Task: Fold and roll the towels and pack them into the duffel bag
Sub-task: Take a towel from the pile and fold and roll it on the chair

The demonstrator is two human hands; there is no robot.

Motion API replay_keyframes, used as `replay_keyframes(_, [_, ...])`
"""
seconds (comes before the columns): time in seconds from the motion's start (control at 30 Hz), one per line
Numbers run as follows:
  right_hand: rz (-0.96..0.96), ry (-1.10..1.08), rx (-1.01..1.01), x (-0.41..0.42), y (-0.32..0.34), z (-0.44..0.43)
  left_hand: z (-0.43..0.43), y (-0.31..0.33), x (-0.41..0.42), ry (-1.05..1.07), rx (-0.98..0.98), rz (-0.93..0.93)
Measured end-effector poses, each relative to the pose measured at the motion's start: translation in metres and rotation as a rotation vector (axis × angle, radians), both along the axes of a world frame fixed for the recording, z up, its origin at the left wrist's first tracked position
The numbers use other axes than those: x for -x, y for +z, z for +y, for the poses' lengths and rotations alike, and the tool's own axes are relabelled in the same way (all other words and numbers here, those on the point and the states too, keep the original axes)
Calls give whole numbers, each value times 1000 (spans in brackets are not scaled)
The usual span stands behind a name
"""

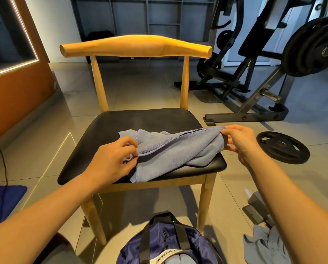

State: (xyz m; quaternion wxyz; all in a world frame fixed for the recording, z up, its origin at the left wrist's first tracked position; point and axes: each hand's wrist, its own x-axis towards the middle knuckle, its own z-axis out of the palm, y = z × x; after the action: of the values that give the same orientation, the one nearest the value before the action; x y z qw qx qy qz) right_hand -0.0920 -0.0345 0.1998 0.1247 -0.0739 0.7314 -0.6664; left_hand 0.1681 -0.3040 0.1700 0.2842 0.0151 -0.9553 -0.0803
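The blue-grey microfibre towel [178, 149] lies bunched across the front right part of the black chair seat [140, 121], with one corner hanging over the seat's front edge. Its long axis runs left to right, stretched between the two hands.

The left hand [111, 161] has its fingers curled into the towel's left end, pinching a stitched hem near the middle of the seat. The right hand [241, 140] pinches the opposite end between thumb and forefinger, just past the seat's right edge and lifted a little, so the hem there is drawn into a line while the cloth below sags in folds. Both hands are grasping the same towel, one at each end, so neither is nearer than the other.

The towel looks unfolded and not yet rolled. The step in hand is probably pulling it straight so it can be laid flat on the seat.

The navy duffel bag [187, 242] sits on the floor just in front of the seat's front edge, close below the person, with its mouth upward. A second crumpled towel [264, 246] lies on the floor to the bag's right.
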Motion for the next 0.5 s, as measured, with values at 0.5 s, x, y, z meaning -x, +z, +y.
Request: replay_keyframes(0.5, [16,-2,-20,-2,-1,0,0,-9,1,22,206,-63])
